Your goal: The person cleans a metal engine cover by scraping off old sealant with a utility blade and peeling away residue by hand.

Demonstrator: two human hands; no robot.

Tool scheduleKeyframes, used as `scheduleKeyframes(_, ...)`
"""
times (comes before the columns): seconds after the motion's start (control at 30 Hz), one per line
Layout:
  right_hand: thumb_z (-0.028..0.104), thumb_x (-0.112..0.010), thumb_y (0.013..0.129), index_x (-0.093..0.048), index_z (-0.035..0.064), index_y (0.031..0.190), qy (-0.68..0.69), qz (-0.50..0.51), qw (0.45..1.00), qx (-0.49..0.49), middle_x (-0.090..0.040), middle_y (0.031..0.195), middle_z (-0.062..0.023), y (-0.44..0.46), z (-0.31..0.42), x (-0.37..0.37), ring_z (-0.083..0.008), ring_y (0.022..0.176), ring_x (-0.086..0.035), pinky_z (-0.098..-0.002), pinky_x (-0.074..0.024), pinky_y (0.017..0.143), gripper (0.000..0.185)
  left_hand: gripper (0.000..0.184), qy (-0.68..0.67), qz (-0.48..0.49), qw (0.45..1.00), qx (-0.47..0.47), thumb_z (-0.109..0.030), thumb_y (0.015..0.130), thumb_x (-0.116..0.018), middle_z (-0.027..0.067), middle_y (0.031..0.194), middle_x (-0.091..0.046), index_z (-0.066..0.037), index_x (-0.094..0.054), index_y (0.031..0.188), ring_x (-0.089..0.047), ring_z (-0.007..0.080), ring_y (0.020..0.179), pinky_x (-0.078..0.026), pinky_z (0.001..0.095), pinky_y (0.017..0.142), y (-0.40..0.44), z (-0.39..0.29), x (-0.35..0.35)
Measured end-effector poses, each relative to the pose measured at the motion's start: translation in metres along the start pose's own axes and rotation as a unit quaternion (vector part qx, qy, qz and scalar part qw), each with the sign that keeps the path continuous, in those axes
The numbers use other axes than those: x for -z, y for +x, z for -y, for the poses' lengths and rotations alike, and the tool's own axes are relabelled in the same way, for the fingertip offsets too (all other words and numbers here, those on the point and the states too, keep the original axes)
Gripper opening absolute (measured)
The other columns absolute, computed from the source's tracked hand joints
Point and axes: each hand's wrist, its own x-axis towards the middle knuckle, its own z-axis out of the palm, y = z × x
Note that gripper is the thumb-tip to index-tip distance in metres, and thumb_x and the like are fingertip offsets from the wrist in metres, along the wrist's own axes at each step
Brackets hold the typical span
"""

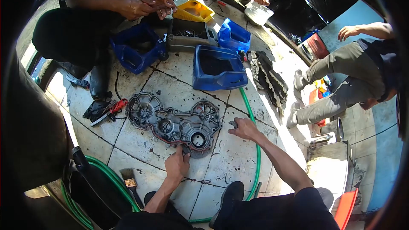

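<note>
A grey metal engine cover (175, 123) with round openings lies on the dirty tiled floor in front of me. My left hand (177, 165) is closed at its lower edge, thumb and finger on the rim beside the large round opening. Just right of the cover, my right hand (246, 129) pinches a small dark grey piece (233, 124), too small to identify; it does not touch the cover. A red-handled tool (116, 107) lies by the cover's left end, next to a black bag (97, 110).
Cut blue containers (218, 83), a grey one (183, 42) and a yellow one (195, 12) stand beyond the cover. A green hose (258, 157) curves at right; a brush (130, 182) lies lower left. Other people's hands (140, 7) and legs (328, 105) are nearby.
</note>
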Motion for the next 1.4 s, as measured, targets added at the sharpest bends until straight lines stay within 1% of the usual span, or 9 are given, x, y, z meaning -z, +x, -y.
scheduleKeyframes(0.07, 0.039, -0.071, 0.082, -0.067, -0.0009, 0.094, -0.004, -0.083, 0.995, -0.061, -0.070, 0.087, -0.0254, 0.008, -0.034, -0.006, -0.0431, 0.085, -0.068, -0.0526, -0.0529, 0.079, 0.042, 0.036, 0.000, -0.009, 1.000, -0.015, -0.024, 0.085, -0.071, 0.0204, 0.074, -0.068, -0.005, -0.053, 0.109, -0.066, 0.0442, 0.070, -0.051, 0.0534, 0.062, 0.000, 0.001, 0.000)
scheduleKeyframes(0.23, 0.036, -0.065, 0.086, -0.064, -0.0014, 0.105, -0.016, -0.140, 0.973, -0.182, -0.069, 0.099, -0.0258, 0.022, -0.098, -0.022, -0.0438, 0.098, -0.066, -0.0523, -0.0521, 0.088, 0.042, 0.039, 0.003, -0.005, 1.000, -0.023, -0.024, 0.086, -0.070, 0.0208, 0.074, -0.068, -0.003, -0.054, 0.115, -0.066, 0.0436, 0.069, -0.051, 0.0522, 0.061, 0.000, 0.001, 0.002)
scheduleKeyframes(0.37, 0.036, -0.063, 0.090, -0.061, -0.0025, 0.106, -0.024, -0.188, 0.965, -0.184, -0.068, 0.101, -0.0257, 0.037, -0.122, -0.046, -0.0441, 0.100, -0.065, -0.0523, -0.0515, 0.090, 0.042, 0.038, -0.010, 0.014, 0.999, -0.027, -0.024, 0.088, -0.068, 0.0217, 0.075, -0.068, -0.003, -0.054, 0.116, -0.067, 0.0433, 0.070, -0.051, 0.0519, 0.062, -0.001, 0.000, 0.006)
scheduleKeyframes(0.6, 0.030, -0.063, 0.086, -0.060, -0.0052, 0.104, -0.049, -0.127, 0.979, -0.154, -0.069, 0.100, -0.0276, 0.073, -0.129, -0.049, -0.0438, 0.094, -0.068, -0.0518, -0.0545, 0.084, 0.039, 0.031, -0.002, 0.019, 0.999, -0.035, -0.026, 0.090, -0.067, 0.0201, 0.070, -0.066, -0.004, -0.055, 0.109, -0.066, 0.0421, 0.066, -0.050, 0.0509, 0.059, 0.001, 0.006, 0.005)
scheduleKeyframes(0.93, 0.033, -0.068, 0.086, -0.054, -0.0119, 0.114, -0.112, -0.088, 0.980, -0.137, -0.069, 0.093, -0.0302, 0.079, -0.169, 0.003, -0.0435, 0.089, -0.069, -0.0503, -0.0561, 0.080, 0.055, 0.017, 0.004, -0.050, 0.993, -0.103, -0.024, 0.091, -0.067, 0.0123, 0.064, -0.064, -0.008, -0.061, 0.091, -0.064, 0.0333, 0.056, -0.048, 0.0440, 0.049, 0.008, 0.020, -0.003)
scheduleKeyframes(1.0, 0.032, -0.067, 0.085, -0.054, -0.0124, 0.114, -0.096, -0.069, 0.981, -0.153, -0.068, 0.094, -0.0321, 0.076, -0.171, 0.008, -0.0453, 0.089, -0.068, -0.0519, -0.0553, 0.080, 0.054, 0.016, -0.003, -0.055, 0.992, -0.112, -0.024, 0.091, -0.068, 0.0119, 0.063, -0.064, -0.009, -0.062, 0.090, -0.064, 0.0328, 0.055, -0.047, 0.0441, 0.048, 0.007, 0.026, -0.005)
scheduleKeyframes(1.07, 0.025, -0.070, 0.081, -0.058, -0.0097, 0.097, -0.133, -0.046, 0.984, -0.111, -0.066, 0.089, -0.0336, 0.066, -0.177, 0.012, -0.0491, 0.082, -0.066, -0.0535, -0.0544, 0.073, 0.040, 0.014, -0.027, -0.070, 0.990, -0.121, -0.023, 0.090, -0.069, 0.0109, 0.063, -0.064, -0.010, -0.063, 0.088, -0.063, 0.0322, 0.054, -0.048, 0.0438, 0.048, 0.006, 0.027, -0.007)
scheduleKeyframes(1.2, 0.019, -0.064, 0.081, -0.054, -0.0099, 0.105, -0.065, -0.032, 0.991, -0.117, -0.066, 0.091, -0.0343, 0.073, -0.209, -0.020, -0.0492, 0.089, -0.066, -0.0544, -0.0537, 0.080, 0.039, 0.014, -0.036, -0.068, 0.990, -0.115, -0.023, 0.089, -0.070, 0.0101, 0.063, -0.064, -0.011, -0.063, 0.085, -0.063, 0.0318, 0.053, -0.048, 0.0430, 0.048, 0.005, 0.026, -0.005)
scheduleKeyframes(1.4, 0.027, -0.059, 0.089, -0.053, -0.0061, 0.114, -0.065, 0.016, 0.980, -0.185, -0.069, 0.098, -0.0286, 0.096, -0.133, -0.023, -0.0442, 0.093, -0.069, -0.0521, -0.0550, 0.082, 0.042, 0.013, -0.048, -0.057, 0.991, -0.109, -0.022, 0.087, -0.070, 0.0079, 0.061, -0.063, -0.012, -0.064, 0.084, -0.061, 0.0298, 0.051, -0.046, 0.0422, 0.045, 0.005, 0.030, -0.003)
